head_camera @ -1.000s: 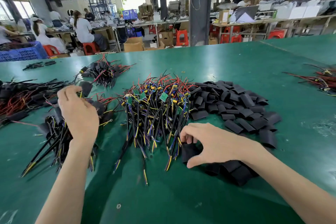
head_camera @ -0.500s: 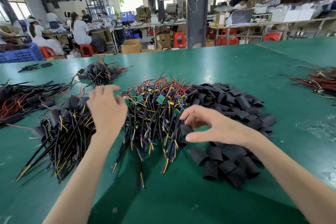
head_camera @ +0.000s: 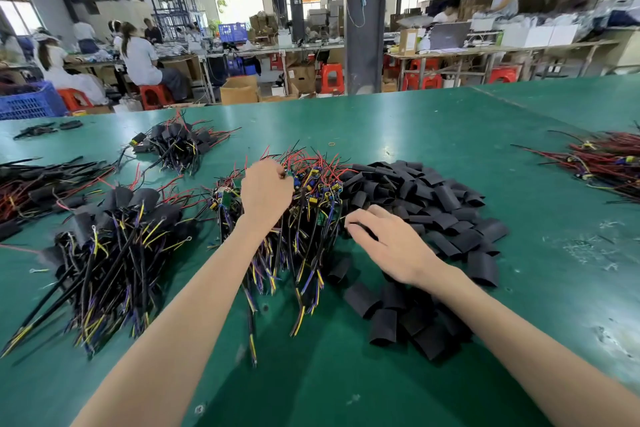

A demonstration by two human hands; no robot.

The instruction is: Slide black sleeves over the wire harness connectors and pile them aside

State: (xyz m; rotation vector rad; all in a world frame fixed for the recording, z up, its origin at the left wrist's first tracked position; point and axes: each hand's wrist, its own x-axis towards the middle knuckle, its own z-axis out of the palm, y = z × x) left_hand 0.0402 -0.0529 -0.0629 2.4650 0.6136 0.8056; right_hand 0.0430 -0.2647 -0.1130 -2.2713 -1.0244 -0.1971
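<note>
A heap of bare wire harnesses (head_camera: 313, 204) with red, yellow and blue leads lies mid-table. My left hand (head_camera: 266, 191) reaches into its far end, fingers curled around a harness near the connectors. To the right spreads a pile of flat black sleeves (head_camera: 436, 198). My right hand (head_camera: 391, 243) hovers over that pile's near-left part and pinches one black sleeve (head_camera: 358, 229) between thumb and fingers. A pile of sleeved harnesses (head_camera: 114, 239) lies to the left.
More sleeved bundles lie at the far left (head_camera: 38, 184) and back left (head_camera: 176, 144). A loose red-wire bundle (head_camera: 606, 163) sits at the right. The green table (head_camera: 433, 128) stretches far back, with people at benches beyond it.
My left hand has moved right from the sleeved pile into the bare harness heap. My right hand lifted a sleeve from the near pile and shifted slightly right.
</note>
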